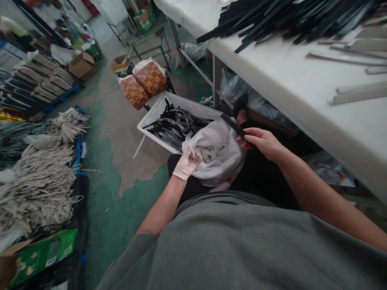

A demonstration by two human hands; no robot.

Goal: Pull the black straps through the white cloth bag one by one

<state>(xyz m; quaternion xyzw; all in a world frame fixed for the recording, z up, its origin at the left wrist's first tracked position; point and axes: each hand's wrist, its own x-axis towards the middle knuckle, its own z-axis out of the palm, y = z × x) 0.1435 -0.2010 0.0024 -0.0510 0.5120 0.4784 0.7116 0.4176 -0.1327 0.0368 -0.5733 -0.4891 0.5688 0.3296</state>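
My right hand (261, 141), bare, grips one end of a short, flat black strip (231, 124), which points up and left over the rim of a white woven sack (219, 171). The sack stands between my legs with its mouth wide, and pale scraps (211, 153) lie inside. At the sack's left rim is my left hand (186, 163), in a thin whitish glove. Its fingers are curled together around something small and pale that I cannot make out. Just beyond the sack, a white plastic bin (157, 139) holds many black strips (181, 123).
A white-topped table (290, 76) runs along my right, with black strips (281, 20) and pale grey strips (359, 92) on it. A stool with a checked cushion (145, 82) stands behind the bin. Bundled beige cords (39, 185) lie at left on the green floor (109, 225).
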